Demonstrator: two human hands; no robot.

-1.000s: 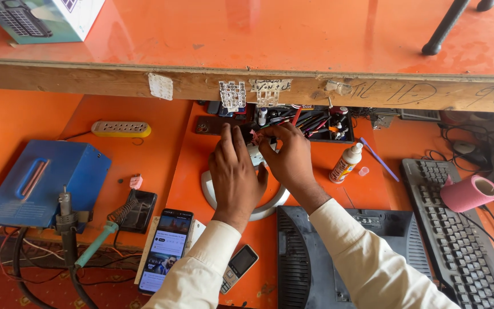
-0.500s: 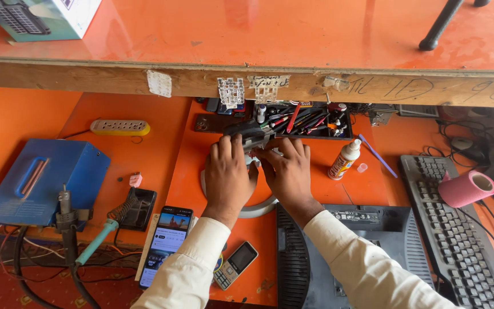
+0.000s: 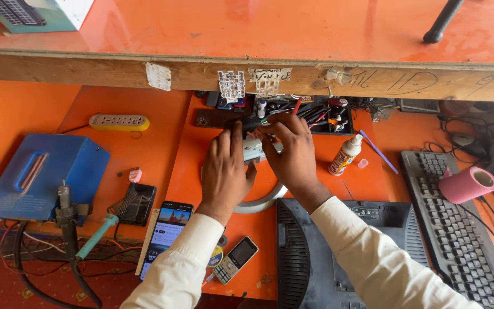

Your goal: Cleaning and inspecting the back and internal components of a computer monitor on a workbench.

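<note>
My left hand (image 3: 227,171) and my right hand (image 3: 294,157) meet over the orange bench, both closed around a small light-grey device (image 3: 254,150). The fingertips of both hands also touch a dark, narrow part (image 3: 246,122) at its far end. What that part is cannot be told. A white ring (image 3: 265,201) lies on the bench under my wrists. Both sleeves are white. Most of the device is hidden by my fingers.
A tool tray (image 3: 321,117) sits just beyond the hands, with a glue bottle (image 3: 345,154) to the right. Further right are a keyboard (image 3: 458,240) and a pink tape roll (image 3: 469,184). Left: blue box (image 3: 41,171), power strip (image 3: 119,121), soldering iron (image 3: 101,232), smartphone (image 3: 167,229). A keypad phone (image 3: 235,260) and dark casing (image 3: 338,252) lie near me.
Both hands have shifted slightly away from me toward the tool tray, still together on the small device. Nothing else on the bench has moved.
</note>
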